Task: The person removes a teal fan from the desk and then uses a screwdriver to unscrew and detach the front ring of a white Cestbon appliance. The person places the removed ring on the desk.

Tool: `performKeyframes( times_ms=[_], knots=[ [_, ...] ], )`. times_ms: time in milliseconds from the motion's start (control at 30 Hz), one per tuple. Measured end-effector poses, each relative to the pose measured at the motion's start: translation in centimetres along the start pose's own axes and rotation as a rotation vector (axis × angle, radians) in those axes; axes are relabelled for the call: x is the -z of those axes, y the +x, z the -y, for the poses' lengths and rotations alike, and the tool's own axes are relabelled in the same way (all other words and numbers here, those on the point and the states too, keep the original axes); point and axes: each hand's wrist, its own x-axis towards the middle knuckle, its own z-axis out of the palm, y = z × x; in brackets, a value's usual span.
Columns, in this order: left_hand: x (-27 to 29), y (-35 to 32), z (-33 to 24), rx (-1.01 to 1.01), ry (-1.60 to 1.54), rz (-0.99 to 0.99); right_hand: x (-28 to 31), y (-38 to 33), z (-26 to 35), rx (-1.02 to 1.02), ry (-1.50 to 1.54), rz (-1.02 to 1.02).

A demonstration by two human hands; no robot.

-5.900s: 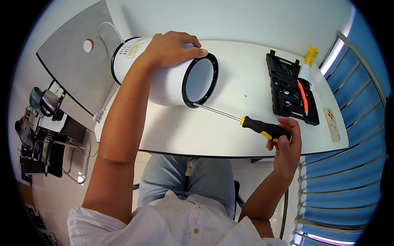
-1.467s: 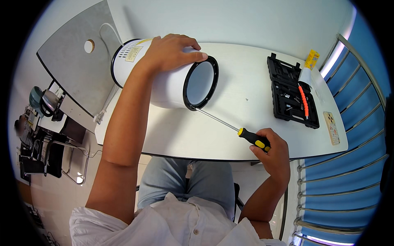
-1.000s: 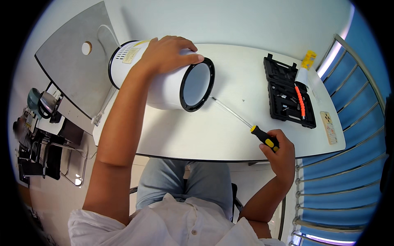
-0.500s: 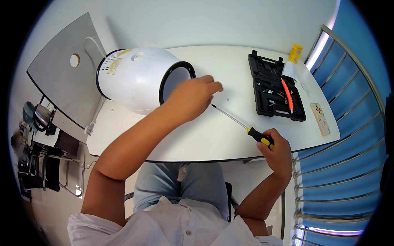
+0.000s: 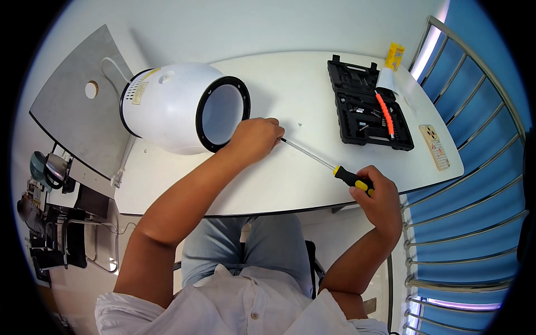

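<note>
My right hand [image 5: 380, 198] is wrapped round the black-and-yellow handle of a screwdriver [image 5: 347, 176], whose long shaft points left and away from me. At its tip are the bent, closed fingers of my left hand [image 5: 257, 138]; whatever they pinch there is too small or hidden to name. Just beyond that hand, a white barrel-shaped appliance [image 5: 173, 106] lies on its side. Its open end, with a black ring [image 5: 202, 120] pierced by small holes, faces right toward my hands. My left hand partly overlaps the ring's lower right edge.
A black tool case [image 5: 365, 134] lies unfolded at the right, with an orange flexible shaft [image 5: 384, 114] across it. Past it are a yellow box [image 5: 394, 56] and a phone [image 5: 434, 147]. A small bit [image 5: 300, 124] lies on the white table [image 5: 268, 192]. Metal railings [image 5: 474, 173] border the right side.
My left hand has drawn down, away from the ring's opening, and its fingers have closed at the screwdriver's tip. The right hand keeps its grip. The view has shifted slightly.
</note>
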Motion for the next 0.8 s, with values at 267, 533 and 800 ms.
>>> performKeyframes(
  times_ms=[267, 533, 800],
  knots=[
    [-2.7, 1.8, -1.0, 0.168, 0.089, 0.019, -0.2, 0.9, -1.6, -0.023, -0.067, -0.036],
    [-5.7, 5.3, -0.2, 0.226, 0.005, -0.055, -0.2, 1.4, -1.9, -0.117, -0.010, -0.185],
    [-5.7, 4.8, 0.3, 0.301, -0.160, -0.131, -0.5, 1.5, -1.8, -0.136, 0.060, -0.309]
  ],
)
